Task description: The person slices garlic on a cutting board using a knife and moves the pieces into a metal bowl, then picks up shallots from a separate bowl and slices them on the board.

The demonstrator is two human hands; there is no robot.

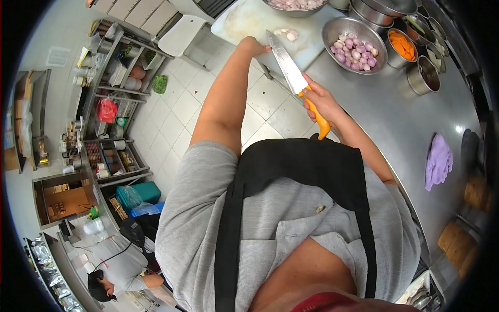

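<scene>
My right hand (323, 101) is closed around the orange handle of a large kitchen knife (287, 65). Its blade points up and away to the left, with the tip over the near edge of a white cutting board (244, 23). By that edge is my left hand (253, 46), its thumb right at the blade near the tip; the other fingers are hidden behind the hand. A few pale peeled shallots (290, 35) lie on the board just past the knife tip. A perforated steel bowl of purple shallots (357, 53) stands right of the board.
On the steel counter (384, 119) are a bowl of orange pieces (402, 46), a steel pot (422, 77) and a purple cloth (439, 161). Another filled bowl (296, 5) sits beyond the board. Shelving (117, 88) and a co-worker (117, 260) are to the left.
</scene>
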